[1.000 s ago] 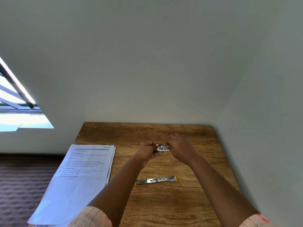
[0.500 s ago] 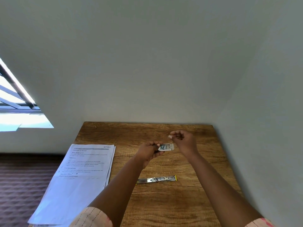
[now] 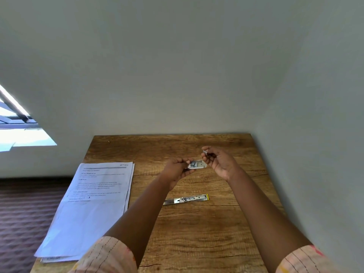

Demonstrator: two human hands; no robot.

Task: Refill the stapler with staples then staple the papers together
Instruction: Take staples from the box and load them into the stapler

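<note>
head view looks down on a wooden desk [image 3: 197, 233] set into a corner of pale walls. the stapler [image 3: 186, 199], a slim metal one with a yellow tip at its right end, lies flat on the desk near the middle, lengthwise left to right, with neither hand touching it. above it, held off the desk, is a small open staple box [image 3: 197, 165], whitish with grey staples showing inside. the left hand [image 3: 175, 170] grips the box at its left end, fingers curled round it. the right hand [image 3: 218, 161] is just beside the box's right end, its fingers bent and its thumb and forefinger pinching a small strip of staples [image 3: 205, 152] raised a little above the box; the strip is too small to make out in detail. both forearms reach in from the bottom edge, each with a light patterned sleeve [image 3: 110, 255] at the elbow.

to the left of the hands and the stapler, a stack of printed papers [image 3: 94, 203] lies on the desk, slightly fanned, its near end reaching the desk's front left edge and overhanging the left side. the top sheet carries lines of text too blurred to read. beyond the desk's left side a dark carpeted floor [image 3: 23, 213] shows, and higher up on the left a bright window [image 3: 17, 133] with a dark frame bar.
</note>
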